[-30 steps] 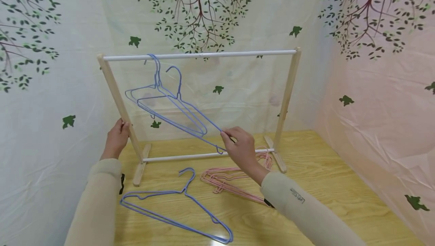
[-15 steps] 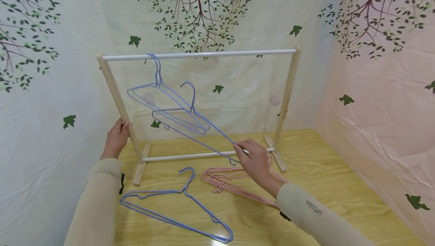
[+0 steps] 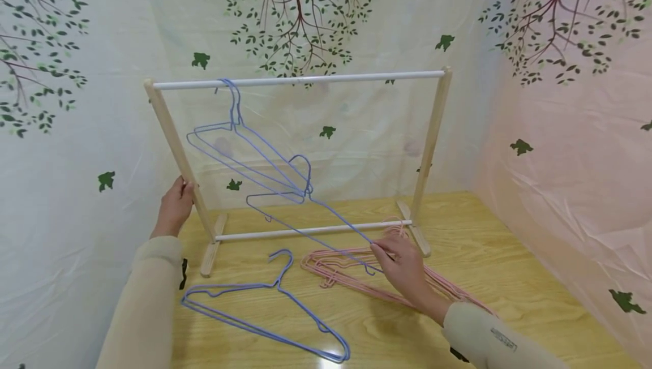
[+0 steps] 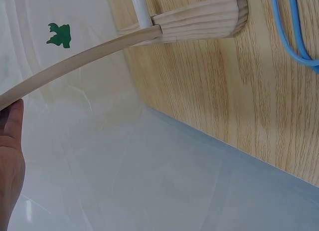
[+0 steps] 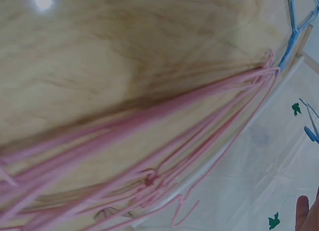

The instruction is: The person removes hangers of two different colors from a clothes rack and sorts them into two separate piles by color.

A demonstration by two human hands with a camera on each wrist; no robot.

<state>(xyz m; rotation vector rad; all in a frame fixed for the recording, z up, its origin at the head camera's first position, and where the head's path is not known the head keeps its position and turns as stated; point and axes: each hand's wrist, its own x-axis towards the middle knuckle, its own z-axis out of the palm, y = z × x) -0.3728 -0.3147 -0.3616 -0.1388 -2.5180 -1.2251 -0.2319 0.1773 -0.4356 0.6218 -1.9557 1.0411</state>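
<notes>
A small wooden rack with a white top rod [image 3: 305, 80] stands on the table. My left hand [image 3: 178, 199] grips its left post [image 3: 172, 138], which also shows in the left wrist view [image 4: 75, 66]. Two blue wire hangers [image 3: 235, 106] hang near the rod's left end. My right hand [image 3: 383, 251] pinches the shoulder end of another blue hanger [image 3: 336, 216], held tilted below the rod and in front of the lower bar. Just under that hand lies a pile of pink hangers [image 3: 331, 261], filling the right wrist view [image 5: 149, 156].
A further blue hanger [image 3: 277, 286] lies flat on the wooden table [image 3: 509, 256] in front of the rack. The rack's lower white bar [image 3: 285, 231] joins two wooden feet [image 4: 199, 21]. Leaf-printed sheets enclose the table on three sides.
My right hand has carried the blue hanger down and to the right, from near the top rod to just above the pink pile. The left hand has stayed on the post.
</notes>
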